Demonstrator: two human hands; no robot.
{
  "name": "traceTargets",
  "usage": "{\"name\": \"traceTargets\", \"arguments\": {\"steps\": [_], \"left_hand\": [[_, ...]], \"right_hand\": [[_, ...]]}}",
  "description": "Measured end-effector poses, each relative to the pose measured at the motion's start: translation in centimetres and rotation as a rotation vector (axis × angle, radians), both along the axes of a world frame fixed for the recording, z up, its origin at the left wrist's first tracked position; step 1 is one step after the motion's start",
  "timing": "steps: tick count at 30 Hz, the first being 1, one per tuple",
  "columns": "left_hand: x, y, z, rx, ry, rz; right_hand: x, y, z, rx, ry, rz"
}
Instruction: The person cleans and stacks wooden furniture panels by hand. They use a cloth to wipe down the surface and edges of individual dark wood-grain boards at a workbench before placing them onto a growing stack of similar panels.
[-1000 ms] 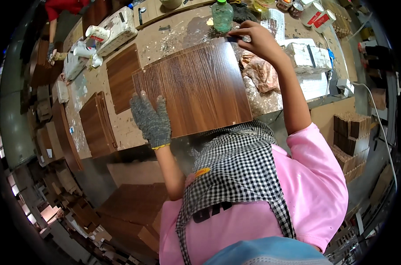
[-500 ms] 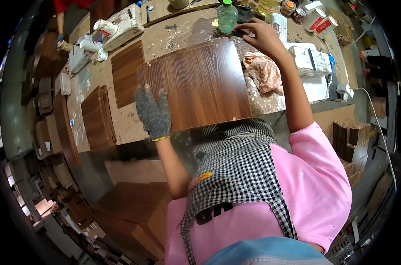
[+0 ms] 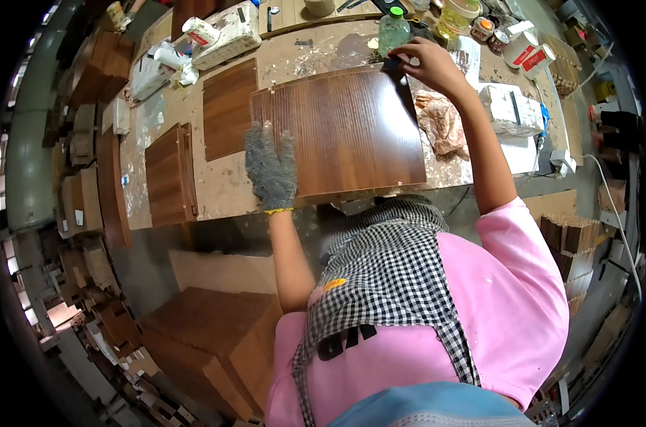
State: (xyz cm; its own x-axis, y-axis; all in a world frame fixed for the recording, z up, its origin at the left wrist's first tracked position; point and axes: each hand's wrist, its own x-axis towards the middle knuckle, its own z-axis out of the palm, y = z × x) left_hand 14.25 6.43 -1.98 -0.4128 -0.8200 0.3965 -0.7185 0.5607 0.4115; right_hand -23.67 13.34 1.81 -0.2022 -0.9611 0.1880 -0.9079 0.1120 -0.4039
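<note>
A large brown wood-grain panel [image 3: 337, 135] lies flat on the worktable, light glaring off its right part. My left hand [image 3: 271, 167], in a grey glove with yellow cuff trim, rests over the panel's near left edge, fingers stretched out with bare tips showing. At the far right corner, my bare right hand [image 3: 433, 65] pinches a small dark flat piece [image 3: 392, 64] against the panel's edge; its exact kind is unclear. Just beyond that hand stands a clear bottle with a green cap [image 3: 394, 32]. A crumpled pinkish cloth [image 3: 442, 122] lies right of the panel.
More brown panels [image 3: 229, 108] lie to the left, some stacked [image 3: 170, 174]. White wrapped blocks [image 3: 227, 35] [image 3: 509, 110] sit on both sides. White cups [image 3: 536, 60] and jars [image 3: 482, 28] crowd the far right. A brown cabinet-like box [image 3: 209, 341] stands on the floor to the left.
My right hand has brought the dark piece from beside the bottle onto the panel's far right corner. The whole view has shifted, so the table appears farther right. My left hand stays at the panel's left edge.
</note>
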Motion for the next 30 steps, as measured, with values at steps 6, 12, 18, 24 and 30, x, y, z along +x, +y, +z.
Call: {"name": "traceTargets", "arguments": {"steps": [6,12,18,24,30], "left_hand": [[4.5,2.9,2.0,-0.027,0.001,-0.117],[10.7,4.2,1.2,0.362,0.045,-0.083],[12.6,3.6,-1.7,0.313,0.164,-0.270],[13.2,2.3,-1.1,0.280,0.113,-0.430],[12.2,0.3,-4.0,0.248,0.175,-0.558]], "right_hand": [[6.3,-1.1,-0.6,0.021,0.022,-0.141],[11.4,-4.7,-0.1,-0.014,0.011,-0.091],[17.5,-10.1,-1.3,-0.020,0.018,0.045],[22.9,-15.4,-1.8,-0.090,-0.011,0.119],[22.6,-16.4,-2.5,0.053,0.073,0.099]]}}
